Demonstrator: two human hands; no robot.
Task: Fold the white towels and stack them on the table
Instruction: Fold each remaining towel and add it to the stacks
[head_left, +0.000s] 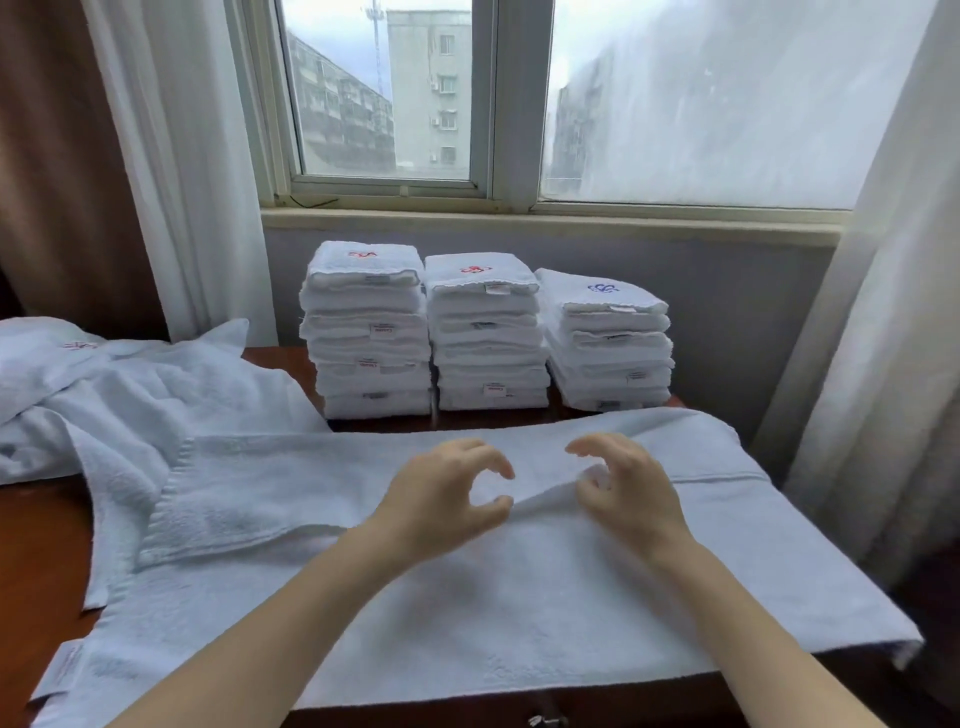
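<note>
Towel (519, 613) lies spread across the near side of the table (36, 545), a crease raised at its middle. The left hand (447, 499) hovers over it, curved fingers and thumb apart, thumb tip at the crease. The right hand (631, 493) sets its thumb against the raised cloth; pinching or not, I can't tell. 3 folded stacks (488, 338) stand behind; loose towels (104, 395) are heaped left.

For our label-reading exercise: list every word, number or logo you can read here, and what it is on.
No text can be read.
Left stack: red emblem on top, red-printed tags, too blurred.
Middle stack: the same.
Right stack: blue emblem, tags too blurred.
Heap: red emblem, blurred.
Spread towel: corner tag, too faint.
</note>
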